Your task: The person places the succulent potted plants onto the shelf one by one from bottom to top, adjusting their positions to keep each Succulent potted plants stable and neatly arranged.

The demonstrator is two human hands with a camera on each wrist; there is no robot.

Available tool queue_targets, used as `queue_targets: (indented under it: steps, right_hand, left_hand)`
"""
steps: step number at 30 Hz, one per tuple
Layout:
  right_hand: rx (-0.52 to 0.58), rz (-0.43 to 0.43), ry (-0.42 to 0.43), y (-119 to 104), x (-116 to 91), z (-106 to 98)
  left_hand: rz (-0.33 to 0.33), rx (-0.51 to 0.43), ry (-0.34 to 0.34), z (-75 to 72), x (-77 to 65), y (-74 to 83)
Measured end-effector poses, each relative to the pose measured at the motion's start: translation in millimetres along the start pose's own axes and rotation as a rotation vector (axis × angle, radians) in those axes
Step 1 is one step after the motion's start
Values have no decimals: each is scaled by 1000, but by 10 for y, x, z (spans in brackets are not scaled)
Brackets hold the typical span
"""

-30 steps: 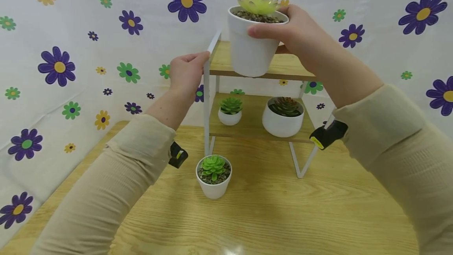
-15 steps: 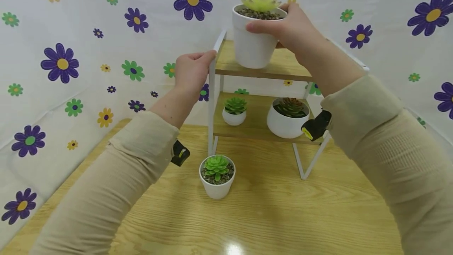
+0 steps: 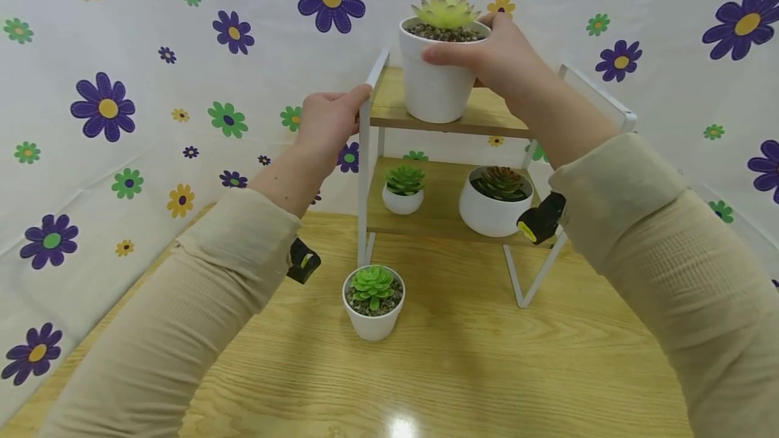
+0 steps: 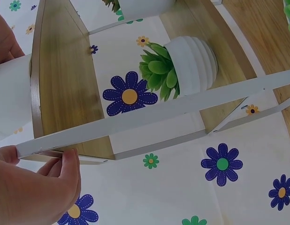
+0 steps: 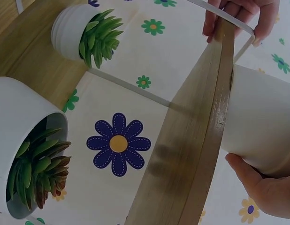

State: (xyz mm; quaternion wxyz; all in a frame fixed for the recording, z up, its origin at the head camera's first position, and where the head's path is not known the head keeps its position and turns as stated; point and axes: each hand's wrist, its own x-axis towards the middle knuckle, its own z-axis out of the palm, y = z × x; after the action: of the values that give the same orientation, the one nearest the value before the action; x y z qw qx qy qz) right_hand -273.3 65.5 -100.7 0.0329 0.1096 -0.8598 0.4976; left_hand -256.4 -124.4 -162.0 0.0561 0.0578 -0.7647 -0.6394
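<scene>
My right hand (image 3: 508,59) grips a white pot (image 3: 435,90) holding a yellow-green succulent (image 3: 445,12), thumb across the near side. The pot stands upright at the front of the top wooden shelf (image 3: 487,110); in the right wrist view its base appears to touch the board. My left hand (image 3: 331,120) pinches the upper left corner of the stand's white metal frame (image 3: 363,174). On the lower shelf (image 3: 435,215) sit a small white pot (image 3: 403,203) with a green succulent and a wider white bowl (image 3: 494,211) with a reddish-green one.
Another white pot (image 3: 372,320) with a bright green succulent stands on the wooden table (image 3: 462,370), in front of the stand's left leg. A white cloth (image 3: 182,73) printed with flowers hangs behind and at the left. The frame's right side (image 3: 596,93) rises beside my right forearm.
The potted succulent in my right hand has moved back over the top shelf, then slightly down toward the board. My left hand stays on the frame. The head view has shifted slightly.
</scene>
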Motion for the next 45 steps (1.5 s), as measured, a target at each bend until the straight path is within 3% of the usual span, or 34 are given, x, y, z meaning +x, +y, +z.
queue_targets:
  steps: [29, 34, 40, 45]
  right_hand:
    - [131, 21, 6, 79, 225, 187]
    - [76, 64, -9, 121, 189, 221]
    - [-14, 90, 56, 127, 88, 175]
    - [43, -13, 104, 173, -131, 97]
  left_hand:
    - [-11, 32, -19, -17, -1, -19]
    - [-6, 34, -24, -14, -3, -34]
    - [3, 30, -12, -11, -2, -31]
    - [-2, 26, -7, -13, 10, -33]
